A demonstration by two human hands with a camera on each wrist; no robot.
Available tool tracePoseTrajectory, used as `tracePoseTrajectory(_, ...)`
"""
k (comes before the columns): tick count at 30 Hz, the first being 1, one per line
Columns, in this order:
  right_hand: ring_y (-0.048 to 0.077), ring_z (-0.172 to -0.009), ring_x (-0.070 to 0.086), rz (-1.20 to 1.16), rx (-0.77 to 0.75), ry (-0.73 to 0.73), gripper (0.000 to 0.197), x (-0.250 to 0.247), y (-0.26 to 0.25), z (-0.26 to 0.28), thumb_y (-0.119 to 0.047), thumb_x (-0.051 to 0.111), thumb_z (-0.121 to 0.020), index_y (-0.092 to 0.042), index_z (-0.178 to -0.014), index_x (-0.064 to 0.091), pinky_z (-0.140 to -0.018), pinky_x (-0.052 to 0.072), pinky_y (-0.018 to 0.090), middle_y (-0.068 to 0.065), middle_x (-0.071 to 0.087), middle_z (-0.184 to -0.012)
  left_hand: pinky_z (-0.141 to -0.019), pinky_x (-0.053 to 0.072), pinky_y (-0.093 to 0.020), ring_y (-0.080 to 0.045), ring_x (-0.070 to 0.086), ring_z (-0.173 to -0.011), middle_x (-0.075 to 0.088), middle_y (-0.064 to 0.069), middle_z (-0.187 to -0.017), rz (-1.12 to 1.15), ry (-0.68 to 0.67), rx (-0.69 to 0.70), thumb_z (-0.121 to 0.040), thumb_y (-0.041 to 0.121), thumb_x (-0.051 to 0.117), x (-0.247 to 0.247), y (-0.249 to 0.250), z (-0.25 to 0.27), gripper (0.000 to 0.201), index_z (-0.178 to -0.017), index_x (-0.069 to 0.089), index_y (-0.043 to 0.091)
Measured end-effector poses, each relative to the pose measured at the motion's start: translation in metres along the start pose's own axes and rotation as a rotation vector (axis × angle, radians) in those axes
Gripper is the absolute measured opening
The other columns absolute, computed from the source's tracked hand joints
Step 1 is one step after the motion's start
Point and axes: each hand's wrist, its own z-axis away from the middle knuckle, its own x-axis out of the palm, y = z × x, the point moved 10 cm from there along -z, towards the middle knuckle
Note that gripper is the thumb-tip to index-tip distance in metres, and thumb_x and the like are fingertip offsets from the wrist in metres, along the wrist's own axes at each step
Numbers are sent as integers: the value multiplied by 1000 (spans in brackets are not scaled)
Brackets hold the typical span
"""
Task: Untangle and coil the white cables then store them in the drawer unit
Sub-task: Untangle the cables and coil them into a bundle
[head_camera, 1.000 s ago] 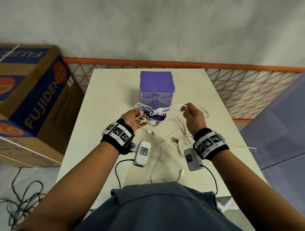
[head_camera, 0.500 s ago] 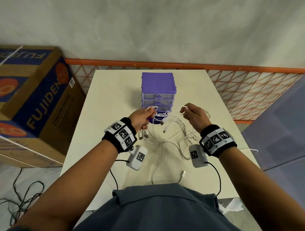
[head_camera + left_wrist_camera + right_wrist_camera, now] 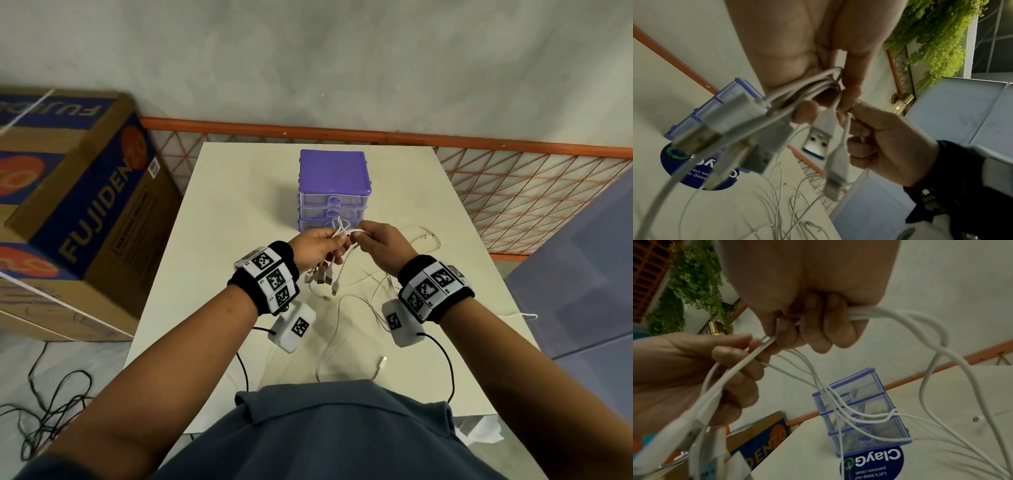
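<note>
Surface point(image 3: 239, 212): drawer unit point(image 3: 334, 171) near far edge. Left hand point(image 3: 317, 248) and right hand point(image 3: 383, 245), fingers curled, both grip cables point(image 3: 342, 233) above it, plugs dangling.

Even soft light; wrist views dim, plugs blurred, edges warped.

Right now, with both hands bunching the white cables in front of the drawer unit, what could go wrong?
The loose white cables trail across the table toward its right edge; pulling may tighten the tangle or drag an end off. The USB plugs dangling under the left hand could snag. The right hand works close to the purple drawer unit and might knock it.
</note>
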Motion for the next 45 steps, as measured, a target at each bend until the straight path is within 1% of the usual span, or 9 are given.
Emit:
tracePoseTrajectory(3,1,-62,45,26,-5,-4,20,3,-5,-2,-11,44,-94,-20,-78,54,-62,35,8,-12,50,-66,-49,38,-18,-3,43,-37,45,11,-40,141,-19,-26,-100,17,33,2,-2,-1,31,-76,52,12)
tracePoseTrajectory(10,21,-71,46,195,24,-74,22,7,-4,1,-17,47,-92,-2,-86,61,-65,35,28,-5,48,-61,-40,27,-15,0,28,-31,37,11,-39,226,-32,-125,-100,20,33,-5,-10,5,28,-80,51,14)
tracePoseTrajectory(15,21,-60,42,474,86,-113,29,-4,16,-7,-21,51,-88,-17,-59,45,-63,31,29,2,46,-58,-32,17,-9,0,20,-27,29,10,-35,305,147,-98,-99,21,33,-51,-1,9,31,-74,50,13)
tracePoseTrajectory(21,34,-99,58,706,276,-20,20,-51,83,0,-21,46,-89,-10,-95,61,-87,42,38,15,66,-99,-33,15,-10,0,19,-28,29,10,-35,342,265,-93,-99,21,32,-82,-9,16,33,-73,51,12)
tracePoseTrajectory(26,30,-121,43,851,339,-100,43,-56,105,1,-23,58,-81,-24,-123,50,-102,34,42,8,51,-128,-33,14,-11,0,18,-28,29,10,-33,289,261,-104,-99,21,32,-70,-11,14,32,-73,50,13)
tracePoseTrajectory(30,27,-125,42,435,88,-167,82,-22,51,-5,-15,74,-68,-22,-138,32,-102,34,31,10,41,-137,-33,15,-10,1,20,-28,30,6,-49,107,174,-128,-100,23,34,-43,-8,7,32,-74,52,14)
tracePoseTrajectory(33,24,-130,38,433,-161,-145,91,9,-10,-10,-24,75,-68,-19,-143,22,-105,34,30,8,34,-145,-34,15,-11,1,22,-28,27,2,-57,-35,75,-151,-98,20,38,-14,-3,5,29,-72,50,17)
tracePoseTrajectory(38,28,-101,58,354,-169,-249,50,47,-29,-17,-7,58,-80,-10,-127,43,-88,49,39,15,61,-113,-45,29,-20,-9,37,-44,37,-2,-60,-330,21,-163,-96,9,36,6,10,5,33,-64,36,19)
tracePoseTrajectory(45,20,-77,54,373,-87,-275,46,42,-23,-17,-4,45,-88,-8,-131,29,-78,46,31,-8,52,-67,-34,34,-13,-1,34,-30,49,-1,-67,-196,-46,-20,-99,14,37,4,16,13,23,-78,47,14)
